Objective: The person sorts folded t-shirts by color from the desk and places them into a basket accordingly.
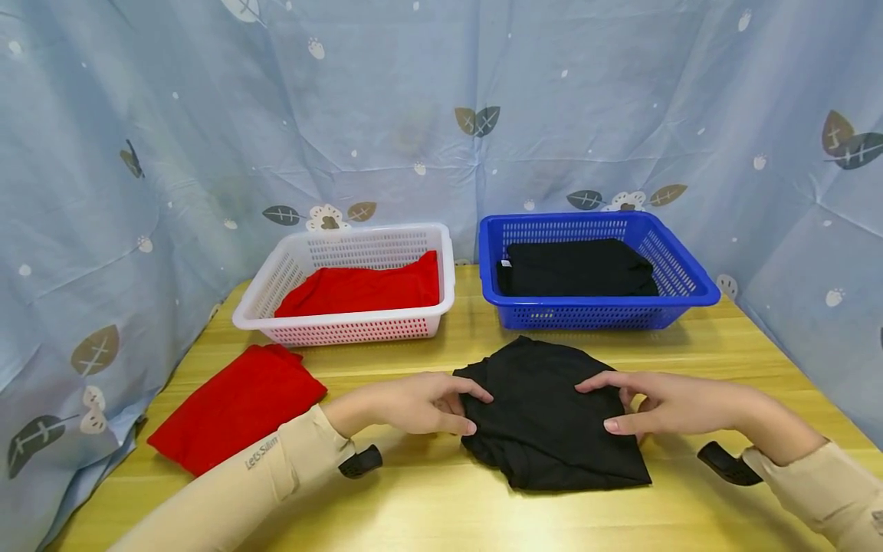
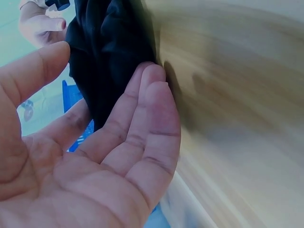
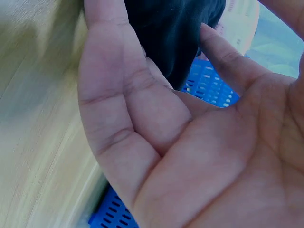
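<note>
Both hands frame a rumpled black cloth [image 1: 541,414] on the wood-grain surface [image 1: 428,506], the left hand [image 1: 424,402] at its nine o'clock edge and the right hand [image 1: 679,402] at three. Neither hand is clamped: on each, thumb and fingers stand apart, with fingertips against the fabric. The step appears to be gathering or squaring up the bundle; the next move seems to call for fingers slid beneath both edges and thumbs pressed on top, keeping the loose layers together. The cloth is nearly as broad as it is long; its long axis seems to run from eleven o'clock to five, a sharp corner pointing at five and a blunter peak near twelve. Just beyond, at one o'clock, a blue basket [image 1: 600,301] holds a black garment [image 1: 579,268]. At ten, a white basket [image 1: 359,330] holds a red garment [image 1: 366,290]; at nine, past the left hand, lies a folded red cloth [image 1: 237,410].
</note>
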Demonstrator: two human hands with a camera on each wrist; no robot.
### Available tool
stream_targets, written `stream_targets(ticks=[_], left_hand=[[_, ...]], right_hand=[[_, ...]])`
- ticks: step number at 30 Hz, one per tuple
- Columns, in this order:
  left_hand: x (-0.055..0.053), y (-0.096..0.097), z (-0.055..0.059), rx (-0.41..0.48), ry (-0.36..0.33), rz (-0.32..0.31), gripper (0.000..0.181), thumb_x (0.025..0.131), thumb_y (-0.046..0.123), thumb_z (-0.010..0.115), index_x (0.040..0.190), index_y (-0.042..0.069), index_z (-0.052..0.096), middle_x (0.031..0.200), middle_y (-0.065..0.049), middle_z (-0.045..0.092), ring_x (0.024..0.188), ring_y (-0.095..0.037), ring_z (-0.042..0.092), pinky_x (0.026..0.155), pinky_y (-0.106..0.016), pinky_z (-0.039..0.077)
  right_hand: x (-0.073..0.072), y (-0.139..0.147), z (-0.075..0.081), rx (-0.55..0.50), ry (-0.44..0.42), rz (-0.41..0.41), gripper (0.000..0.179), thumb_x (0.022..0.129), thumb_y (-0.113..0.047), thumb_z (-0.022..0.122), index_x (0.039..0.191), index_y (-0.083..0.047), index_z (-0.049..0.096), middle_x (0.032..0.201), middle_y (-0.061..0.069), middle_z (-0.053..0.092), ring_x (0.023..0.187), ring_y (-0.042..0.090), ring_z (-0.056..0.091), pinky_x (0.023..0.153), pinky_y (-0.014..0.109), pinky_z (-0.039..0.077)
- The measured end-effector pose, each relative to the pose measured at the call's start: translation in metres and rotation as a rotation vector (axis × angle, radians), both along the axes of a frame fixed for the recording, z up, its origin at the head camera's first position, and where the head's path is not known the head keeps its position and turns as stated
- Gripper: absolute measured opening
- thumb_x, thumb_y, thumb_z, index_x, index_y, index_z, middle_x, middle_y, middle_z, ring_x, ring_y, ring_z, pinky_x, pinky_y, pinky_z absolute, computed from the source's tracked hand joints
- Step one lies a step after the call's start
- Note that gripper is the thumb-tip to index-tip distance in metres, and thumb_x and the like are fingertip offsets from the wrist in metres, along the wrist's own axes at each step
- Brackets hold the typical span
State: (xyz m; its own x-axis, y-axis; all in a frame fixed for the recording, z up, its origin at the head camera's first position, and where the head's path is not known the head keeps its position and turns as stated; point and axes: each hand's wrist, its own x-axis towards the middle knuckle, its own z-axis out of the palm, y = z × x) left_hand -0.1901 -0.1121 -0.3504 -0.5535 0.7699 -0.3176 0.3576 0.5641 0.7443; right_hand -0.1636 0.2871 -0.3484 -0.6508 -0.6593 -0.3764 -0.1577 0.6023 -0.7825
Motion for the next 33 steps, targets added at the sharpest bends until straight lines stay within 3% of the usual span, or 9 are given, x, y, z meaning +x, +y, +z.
stream_targets(ticks=[9,13,17,21,27,33], left_hand=[[0.002,-0.015,0.003,0.002,-0.053,0.005,0.048,0.104,0.021,0.072,0.150,0.018,0.060,0.098,-0.005,0.078,0.088,-0.017,0.072,0.076,-0.024,0.055],[0.002,-0.020,0.007,-0.004,-0.060,0.022,0.050,0.104,0.020,0.072,0.152,0.024,0.057,0.092,-0.010,0.076,0.078,-0.021,0.070,0.073,-0.030,0.058],[0.001,-0.024,0.010,-0.013,-0.067,0.088,0.059,0.103,0.023,0.073,0.156,0.032,0.050,0.093,-0.015,0.073,0.072,-0.026,0.068,0.072,-0.033,0.056],[-0.002,-0.025,0.008,0.000,-0.093,0.161,0.064,0.102,0.025,0.075,0.157,0.038,0.045,0.096,-0.014,0.070,0.069,-0.028,0.068,0.072,-0.034,0.053],[-0.012,-0.021,-0.001,0.094,-0.216,0.189,0.065,0.102,0.024,0.075,0.158,0.037,0.046,0.095,-0.012,0.062,0.078,-0.026,0.068,0.078,-0.037,0.062],[-0.021,-0.016,-0.008,0.165,-0.356,0.233,0.062,0.102,0.018,0.073,0.157,0.036,0.048,0.103,-0.015,0.066,0.092,-0.024,0.070,0.085,-0.038,0.064]], right_hand=[[-0.002,-0.010,0.001,0.005,0.014,0.009,0.059,0.110,-0.030,0.062,0.165,-0.024,0.040,0.157,0.022,0.048,0.095,0.020,0.072,0.080,0.030,0.055],[-0.001,-0.008,0.001,-0.024,-0.012,0.010,0.063,0.111,-0.028,0.061,0.167,-0.019,0.035,0.137,0.019,0.058,0.093,0.023,0.074,0.080,0.031,0.057],[0.000,-0.005,0.000,-0.046,-0.040,0.004,0.066,0.111,-0.025,0.061,0.169,-0.017,0.031,0.115,0.016,0.063,0.090,0.027,0.076,0.078,0.034,0.061],[0.000,-0.006,0.001,-0.048,-0.041,-0.002,0.067,0.112,-0.025,0.060,0.170,-0.019,0.028,0.114,0.016,0.066,0.087,0.030,0.076,0.074,0.036,0.061],[-0.002,-0.008,-0.002,-0.046,-0.024,-0.007,0.066,0.111,-0.027,0.061,0.169,-0.023,0.030,0.114,0.017,0.067,0.086,0.030,0.076,0.072,0.036,0.060],[-0.004,-0.010,-0.010,-0.073,-0.046,-0.020,0.067,0.111,-0.027,0.061,0.169,-0.027,0.030,0.111,0.015,0.068,0.086,0.030,0.076,0.071,0.033,0.059]])
